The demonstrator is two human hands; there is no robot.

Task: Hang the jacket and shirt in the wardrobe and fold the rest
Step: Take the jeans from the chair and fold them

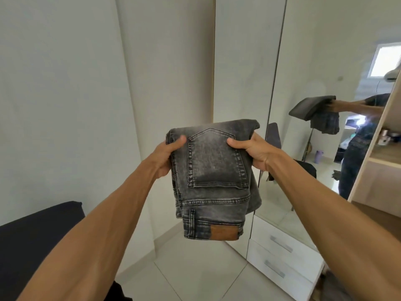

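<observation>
Firstly, at the low left there is a dark piece of furniture (39,235) with a matte cloth cover and a soft rounded corner; whether it is a bed or a sofa I cannot tell. Behind it rises a plain white wall (65,94), smooth and without pattern. Next comes the person's left hand (167,157), which grips the left edge of the folded jeans (214,181): the thumb lies flat on the front of the cloth and the other fingers are hidden behind it. The jeans are held up in the air in front of the person, between both hands. They are of thick grey denim, washed pale in the middle and darker at the seams, and folded into a compact upright rectangle of several layers. A back pocket (217,161) with a pointed end and double stitching faces me, and a small brown patch (223,232), like leather, sits near the lower edge. The right hand (253,153) holds the right edge in the same way, thumb on the front and fingers curled behind. Under the jeans the floor (195,274) is of large pale glossy tiles. Further right stands a tall mirror door (314,83), which reflects the person with the folded denim, and below it two white drawers (282,257) with flat metal handles. At the far right a light wooden shelf (382,157) carries some small things, too blurred to name.
</observation>
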